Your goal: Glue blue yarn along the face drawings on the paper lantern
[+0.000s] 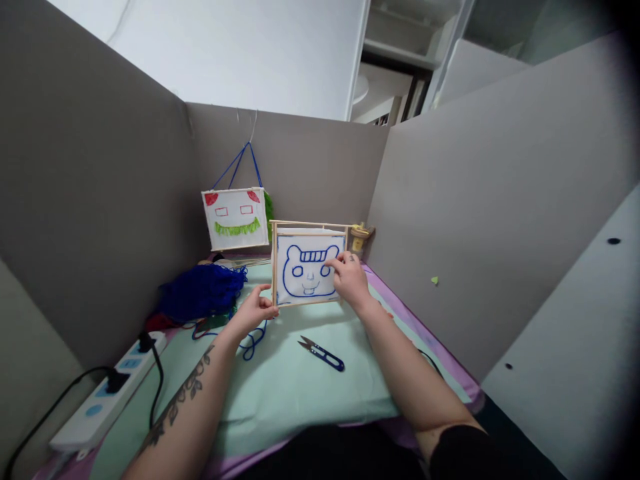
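Observation:
A box-shaped paper lantern [311, 279] with a frame of thin wooden sticks stands upright in front of me. Its facing panel bears an animal face drawn in blue lines, with round ears and a striped forehead. My left hand [254, 311] grips the frame's lower left corner, thumb in front. At the panel's right side is my right hand [351, 277], its fingers bent and drawn together, the tips at the drawn right eye. Whether anything small is between those fingertips cannot be seen. Below the lantern lie thread snips [323, 353] with dark blue handles.
Another lantern [236, 223], with red and green drawing, hangs by blue cords from a hook at the back. Tangled blue yarn [200, 292] lies left, near a white power strip [107, 393] with black plugs. Grey partitions [490, 167] surround the pale green tablecloth [280, 400].

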Demonstrator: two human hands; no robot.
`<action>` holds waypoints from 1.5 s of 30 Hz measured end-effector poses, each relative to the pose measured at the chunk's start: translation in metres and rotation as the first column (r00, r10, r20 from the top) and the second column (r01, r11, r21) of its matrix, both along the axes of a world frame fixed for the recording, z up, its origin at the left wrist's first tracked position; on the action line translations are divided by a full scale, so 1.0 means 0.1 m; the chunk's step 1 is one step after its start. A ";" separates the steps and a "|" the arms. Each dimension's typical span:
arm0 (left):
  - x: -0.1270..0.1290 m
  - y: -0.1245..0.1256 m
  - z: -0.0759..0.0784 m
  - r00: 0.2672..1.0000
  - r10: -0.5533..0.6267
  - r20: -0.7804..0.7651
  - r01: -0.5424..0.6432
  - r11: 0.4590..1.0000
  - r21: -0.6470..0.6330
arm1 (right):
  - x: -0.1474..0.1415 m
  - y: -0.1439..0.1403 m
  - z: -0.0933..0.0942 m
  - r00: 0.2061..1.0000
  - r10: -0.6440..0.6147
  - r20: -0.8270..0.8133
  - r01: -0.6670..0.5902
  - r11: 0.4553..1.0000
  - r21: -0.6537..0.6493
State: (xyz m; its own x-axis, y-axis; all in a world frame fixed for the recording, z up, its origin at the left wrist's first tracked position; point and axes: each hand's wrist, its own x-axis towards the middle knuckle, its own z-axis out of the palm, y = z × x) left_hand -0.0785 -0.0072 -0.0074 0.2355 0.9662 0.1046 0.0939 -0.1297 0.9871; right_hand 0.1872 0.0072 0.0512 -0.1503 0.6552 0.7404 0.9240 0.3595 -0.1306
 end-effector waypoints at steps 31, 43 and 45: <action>0.00 0.01 0.01 1.000 -0.001 -0.016 0.000 1.000 -0.022 | 0.33 -1.03 -0.13 -0.115 0.480 -0.869 -0.041 0.872 0.487; 0.01 0.00 0.02 0.999 0.029 -0.036 -0.029 1.000 -0.002 | -0.15 -1.04 -0.67 0.902 0.094 -0.422 -0.313 0.815 -0.488; 0.01 -0.01 0.03 0.999 0.031 -0.039 -0.031 1.000 -0.002 | -0.22 -1.07 -0.75 0.958 0.071 -0.278 -0.225 0.786 -0.575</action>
State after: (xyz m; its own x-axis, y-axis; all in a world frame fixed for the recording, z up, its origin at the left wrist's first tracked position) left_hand -0.0774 -0.0085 -0.0046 0.2089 0.9734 0.0936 0.1360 -0.1237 0.9829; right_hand 0.1655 -0.0999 -0.0241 -0.1599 0.9589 0.2345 0.7809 0.2682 -0.5642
